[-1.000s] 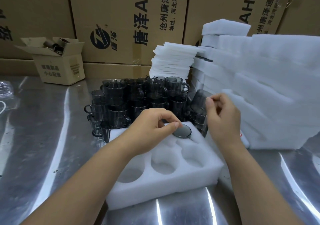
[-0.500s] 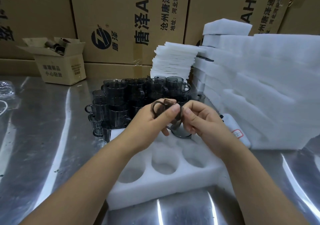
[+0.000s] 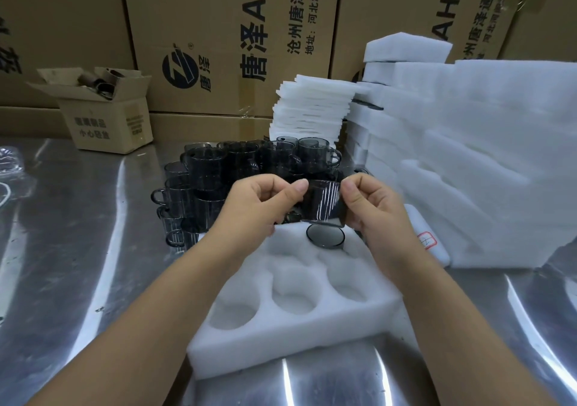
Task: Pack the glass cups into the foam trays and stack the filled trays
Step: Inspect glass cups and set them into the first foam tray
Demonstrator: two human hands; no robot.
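Steel table (image 3: 78,265), cartons (image 3: 218,30) behind; left hand (image 3: 259,205) and right hand (image 3: 371,205) pinch a glass cup (image 3: 323,201).

light: dim-ish indoor, overhead | glare: bright streaks on steel table (image 3: 78,249), white foam stack (image 3: 484,162) near blown out | blur: soft throughout, foam tray (image 3: 281,337) holes smeared | distortion: wide-angle bowing at edges
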